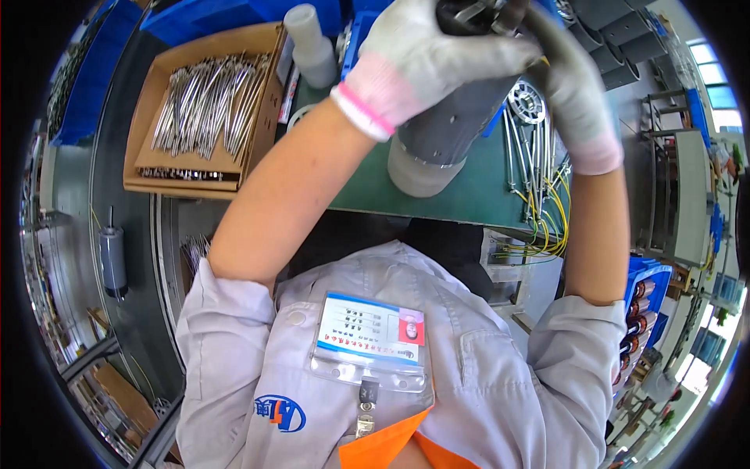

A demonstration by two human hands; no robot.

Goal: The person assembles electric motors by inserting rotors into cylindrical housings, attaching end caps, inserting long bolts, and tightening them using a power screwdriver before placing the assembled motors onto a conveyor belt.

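Note:
A dark grey metal cylinder (445, 129), like a motor housing, stands upright on a white round base (426, 178) on the green bench top. At its upper end is a black part (469, 17) with metal pieces on it. My left hand (430, 59), in a white glove with a pink cuff, is closed around that black part, the thumb stretched to the right. My right hand (574, 98), also gloved, is at the right side of the same part. Motion blurs it, and its fingertips are hidden, so its grip cannot be made out.
A cardboard box (244, 176) of thin metal rods stands left, beside white plastic cylinders (312, 59). Right of the cylinder lie long rods (516, 156), yellow-green wires (556, 215) and a round metal plate (526, 102). Grey tubes (621, 47) are stacked at far right; a blue crate (648, 289) holds copper-wound parts.

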